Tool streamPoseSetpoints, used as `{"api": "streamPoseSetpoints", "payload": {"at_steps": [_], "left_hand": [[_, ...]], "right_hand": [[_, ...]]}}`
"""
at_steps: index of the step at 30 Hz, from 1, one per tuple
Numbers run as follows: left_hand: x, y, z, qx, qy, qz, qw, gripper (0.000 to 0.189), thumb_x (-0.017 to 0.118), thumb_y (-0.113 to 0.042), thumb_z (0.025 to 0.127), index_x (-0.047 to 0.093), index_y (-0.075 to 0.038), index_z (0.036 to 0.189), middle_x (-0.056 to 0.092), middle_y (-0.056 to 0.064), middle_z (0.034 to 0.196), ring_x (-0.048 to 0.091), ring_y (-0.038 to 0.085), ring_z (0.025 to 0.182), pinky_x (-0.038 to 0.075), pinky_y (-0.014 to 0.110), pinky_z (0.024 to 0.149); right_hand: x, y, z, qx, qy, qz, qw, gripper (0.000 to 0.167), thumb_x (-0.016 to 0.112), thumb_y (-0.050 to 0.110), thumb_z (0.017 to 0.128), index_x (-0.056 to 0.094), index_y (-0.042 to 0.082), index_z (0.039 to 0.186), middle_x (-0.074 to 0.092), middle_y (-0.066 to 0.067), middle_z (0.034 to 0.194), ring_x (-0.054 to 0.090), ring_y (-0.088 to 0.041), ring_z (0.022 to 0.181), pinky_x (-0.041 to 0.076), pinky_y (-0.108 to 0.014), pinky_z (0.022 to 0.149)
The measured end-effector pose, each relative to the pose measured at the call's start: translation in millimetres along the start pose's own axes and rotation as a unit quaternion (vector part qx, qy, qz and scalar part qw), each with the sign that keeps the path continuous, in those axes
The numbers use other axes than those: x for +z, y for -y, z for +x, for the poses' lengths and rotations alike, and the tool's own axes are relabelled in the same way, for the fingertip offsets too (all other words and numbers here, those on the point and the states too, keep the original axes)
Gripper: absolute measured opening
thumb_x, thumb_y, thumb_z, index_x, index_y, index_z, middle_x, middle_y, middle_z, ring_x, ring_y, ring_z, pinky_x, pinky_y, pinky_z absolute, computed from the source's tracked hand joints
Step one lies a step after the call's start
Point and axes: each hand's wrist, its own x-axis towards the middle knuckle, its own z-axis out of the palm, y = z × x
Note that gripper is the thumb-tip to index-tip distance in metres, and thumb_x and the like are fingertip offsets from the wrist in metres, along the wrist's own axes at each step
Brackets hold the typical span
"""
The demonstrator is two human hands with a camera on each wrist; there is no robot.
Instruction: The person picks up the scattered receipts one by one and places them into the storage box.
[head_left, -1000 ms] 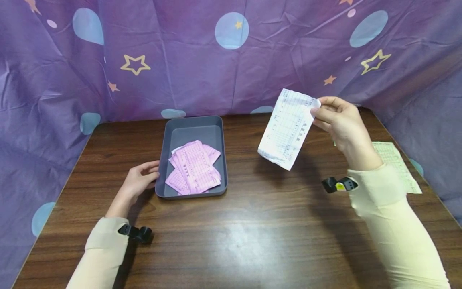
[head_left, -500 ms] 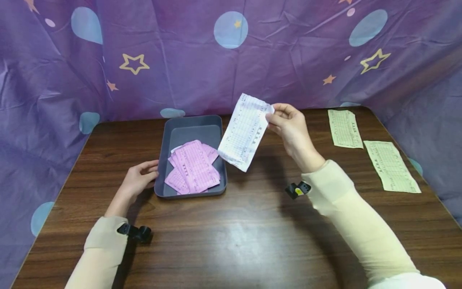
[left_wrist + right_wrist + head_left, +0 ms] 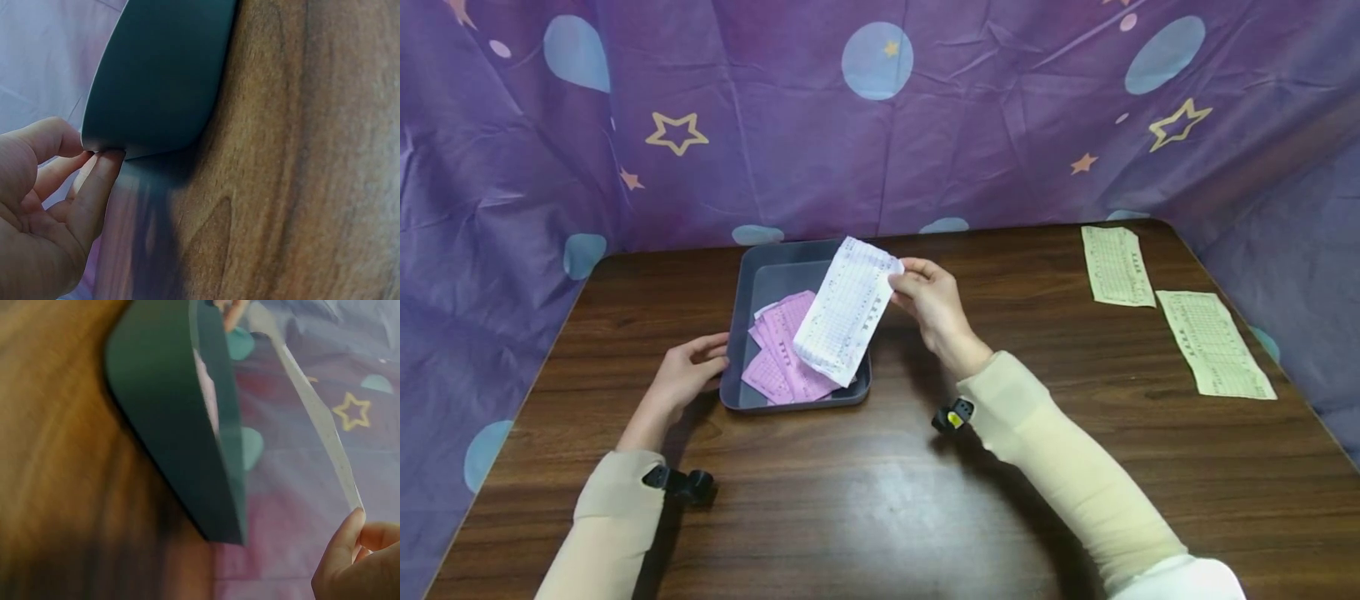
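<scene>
R sleeve (image 3: pixel 1075 471): pale, lower R of frame, w/ small black R cam (image 3: pixel 952 415) at wrist.
L sleeve (image 3: pixel 613 517): pale, lower L, w/ L cam (image 3: pixel 681 483).
Counter (image 3: pixel 880 475): dark wood grain, glare patch bottom ctr.
L hand (image 3: pixel 688 367): L of ctr, fingers bent, tips against tray's L side; can't tell if gripping or just resting.
Tray (image 3: pixel 782 273): dark grey, shallow, ctr-left, sits flat on counter. Looks stiff, prob. light plastic, may slide if nudged; best hold = rim or side wall.
Pink slips (image 3: pixel 781 354): printed, loose overlapping pile in tray's lower part. Thin, prob. shift easily.
R hand (image 3: pixel 934 302): just R of ctr, thumb & fingers pinching white slip's upper R corner.
White slip (image 3: pixel 847 312): mid-frame, tilted, over tray's R part, hiding some pink slips; can't tell if low end touches them. Near edge-on in R wrist view. Shd be v. light, soft, easy to crease/tear; edges look crinkled. Light pinch at edge/corner suits; free end may flop.
Green slips: 2, upper R, on counter, well apart from tray: near one (image 3: pixel 1215 343), far one (image 3: pixel 1117 267). Prob. same thin paper; lie near flat, so get fingers under an edge.
Curtain (image 3: pixel 797 125): purple, stars & blue dots, across top behind counter.
</scene>
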Motion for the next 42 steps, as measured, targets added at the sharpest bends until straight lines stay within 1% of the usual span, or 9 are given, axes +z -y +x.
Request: {"api": "streamPoseSetpoints", "payload": {"at_steps": [4,8,15,21,28,33,36,39,42], "left_hand": [[0.3,0.1,0.0,0.000,0.001,-0.001,1.0000,0.049,0.050,-0.005,0.095,0.040,0.004,0.142,0.049,0.031,0.137,0.057,-0.009,0.087,0.057,0.020,0.080],[0.0,0.9,0.2,0.001,0.003,-0.007,1.0000,0.049,0.050,-0.004,0.095,0.039,0.005,0.142,0.048,0.031,0.137,0.057,-0.010,0.085,0.057,0.019,0.079],[-0.5,1.7,-0.1,0.001,0.004,-0.012,0.9999,0.049,0.050,-0.005,0.095,0.039,0.005,0.142,0.047,0.032,0.137,0.057,-0.011,0.085,0.057,0.018,0.079],[-0.4,2.1,-0.3,-0.002,0.007,-0.014,0.9999,0.050,0.050,-0.005,0.095,0.038,0.005,0.142,0.047,0.032,0.138,0.056,-0.012,0.084,0.057,0.017,0.079],[-0.4,0.8,0.9,0.000,0.005,-0.008,1.0000,0.049,0.049,-0.006,0.095,0.039,0.004,0.142,0.048,0.031,0.138,0.056,-0.011,0.086,0.057,0.018,0.079],[-0.3,-0.9,0.9,-0.005,0.005,-0.004,1.0000,0.049,0.049,-0.007,0.096,0.039,0.003,0.143,0.048,0.030,0.138,0.056,-0.010,0.087,0.056,0.018,0.080],[-0.2,-0.9,0.8,-0.008,0.004,-0.005,0.9999,0.049,0.049,-0.007,0.096,0.039,0.003,0.143,0.048,0.030,0.139,0.056,-0.009,0.087,0.057,0.018,0.080],[-0.2,-0.2,0.7,-0.007,0.005,-0.012,0.9999,0.049,0.049,-0.006,0.096,0.039,0.004,0.143,0.047,0.030,0.139,0.056,-0.010,0.087,0.057,0.018,0.080],[-0.3,0.9,0.4,-0.002,0.005,-0.016,0.9999,0.049,0.049,-0.005,0.095,0.038,0.005,0.142,0.047,0.032,0.138,0.055,-0.012,0.085,0.056,0.017,0.079]], "right_hand": [[7.0,-17.8,2.0,0.014,-0.007,-0.001,0.9999,0.020,0.053,-0.011,0.086,0.053,0.001,0.102,0.058,0.008,0.069,0.056,0.000,0.059,0.052,-0.010,0.057],[15.3,-32.9,3.5,0.019,-0.019,0.002,0.9996,0.020,0.052,-0.012,0.084,0.053,-0.002,0.101,0.056,0.007,0.070,0.055,-0.001,0.060,0.051,-0.010,0.056],[29.2,-46.6,4.1,0.012,-0.025,-0.014,0.9995,0.020,0.054,-0.013,0.083,0.053,-0.003,0.100,0.053,0.005,0.070,0.053,-0.002,0.060,0.050,-0.011,0.055],[35.1,-52.6,6.5,-0.003,-0.018,-0.045,0.9988,0.023,0.054,-0.013,0.082,0.054,-0.009,0.105,0.056,0.000,0.075,0.053,-0.003,0.060,0.051,-0.011,0.056],[37.1,-55.7,6.3,0.000,-0.004,-0.090,0.9959,0.025,0.054,-0.013,0.081,0.054,-0.009,0.106,0.054,0.000,0.076,0.052,-0.005,0.063,0.052,-0.013,0.057],[36.2,-55.3,5.2,-0.002,0.011,-0.140,0.9901,0.028,0.056,-0.012,0.082,0.055,-0.010,0.110,0.053,-0.004,0.080,0.051,-0.006,0.065,0.055,-0.016,0.060],[34.6,-55.2,5.6,-0.004,0.021,-0.169,0.9854,0.030,0.058,-0.010,0.083,0.055,-0.010,0.113,0.054,-0.004,0.081,0.052,-0.007,0.065,0.056,-0.017,0.061],[33.1,-54.7,6.7,0.000,0.033,-0.182,0.9827,0.032,0.058,-0.010,0.083,0.056,-0.011,0.115,0.057,-0.007,0.084,0.053,-0.007,0.066,0.057,-0.019,0.065],[31.8,-52.8,7.3,0.009,0.048,-0.197,0.9792,0.035,0.058,-0.010,0.084,0.056,-0.011,0.119,0.059,-0.011,0.090,0.055,-0.007,0.068,0.057,-0.018,0.065]]}}
